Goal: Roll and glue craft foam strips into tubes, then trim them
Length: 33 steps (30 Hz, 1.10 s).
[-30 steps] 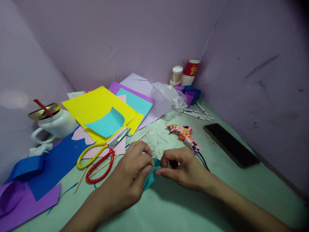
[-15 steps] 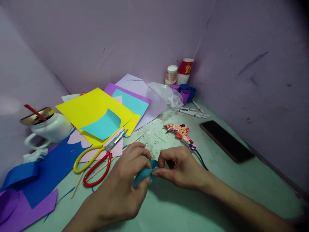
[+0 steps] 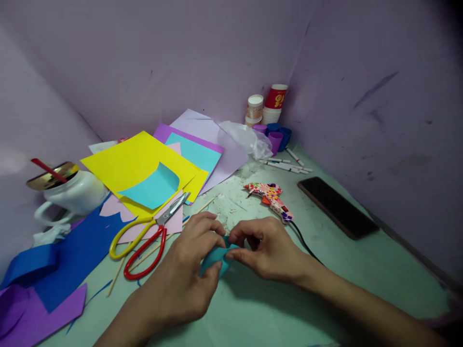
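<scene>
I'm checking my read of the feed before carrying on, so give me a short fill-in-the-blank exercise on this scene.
1. The left hand and the right hand grip the teal piece between fingers and ____.
2. One handle loop of the scissors is yellow; the other is ____.
3. In the picture, the phone lies on the ____-hand side of the glue gun.
4. The mug with a red stick at its top is ____.

Missing words: thumbs; red; right; white.
</scene>
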{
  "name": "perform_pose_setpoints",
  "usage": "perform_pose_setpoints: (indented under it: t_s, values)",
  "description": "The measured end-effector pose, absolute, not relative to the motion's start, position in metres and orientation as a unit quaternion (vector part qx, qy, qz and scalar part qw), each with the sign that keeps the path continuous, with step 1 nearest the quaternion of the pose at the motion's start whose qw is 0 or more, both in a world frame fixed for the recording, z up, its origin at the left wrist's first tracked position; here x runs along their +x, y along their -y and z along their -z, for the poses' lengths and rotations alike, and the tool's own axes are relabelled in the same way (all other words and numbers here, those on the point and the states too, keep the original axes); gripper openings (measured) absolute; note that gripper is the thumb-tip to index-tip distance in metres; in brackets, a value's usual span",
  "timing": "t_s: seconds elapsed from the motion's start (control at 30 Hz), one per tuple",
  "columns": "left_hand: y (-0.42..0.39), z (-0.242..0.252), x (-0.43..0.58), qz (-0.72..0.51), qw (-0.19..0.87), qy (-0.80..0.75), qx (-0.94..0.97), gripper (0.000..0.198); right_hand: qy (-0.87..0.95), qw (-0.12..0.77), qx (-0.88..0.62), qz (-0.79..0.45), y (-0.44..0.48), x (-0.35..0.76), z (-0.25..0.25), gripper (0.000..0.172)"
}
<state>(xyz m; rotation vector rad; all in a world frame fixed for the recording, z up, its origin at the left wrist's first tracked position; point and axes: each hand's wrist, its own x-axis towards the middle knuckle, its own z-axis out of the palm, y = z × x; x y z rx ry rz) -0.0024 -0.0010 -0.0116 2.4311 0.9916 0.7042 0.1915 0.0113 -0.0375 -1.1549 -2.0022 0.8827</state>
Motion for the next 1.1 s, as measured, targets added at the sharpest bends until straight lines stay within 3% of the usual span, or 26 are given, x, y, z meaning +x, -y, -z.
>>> perform_pose_setpoints:
  t_s: [0.5, 0.67, 0.87, 0.97, 1.1]
  values:
    - [0.001, 0.014, 0.001, -0.246, 0.238, -0.364, 0.866, 0.030, 0.709, 0.328, -0.460, -0.422, -0.012, 0.187, 0.032, 0.007]
    - [0.001, 0.015, -0.001, -0.244, 0.273, -0.389, 0.845, 0.047, 0.697, 0.320, -0.455, -0.453, -0.012, 0.189, 0.029, 0.003]
    - [-0.003, 0.015, -0.001, -0.155, 0.357, -0.499, 0.774, 0.077, 0.637, 0.340, -0.488, -0.490, -0.018, 0.194, 0.026, 0.004]
    - [-0.006, 0.016, 0.003, -0.152, 0.378, -0.527, 0.746, 0.066, 0.614, 0.368, -0.489, -0.499, -0.019, 0.197, 0.025, 0.009]
    - [-0.009, 0.017, 0.008, -0.181, 0.430, -0.509, 0.723, 0.032, 0.595, 0.369, -0.485, -0.524, -0.019, 0.199, 0.023, 0.014]
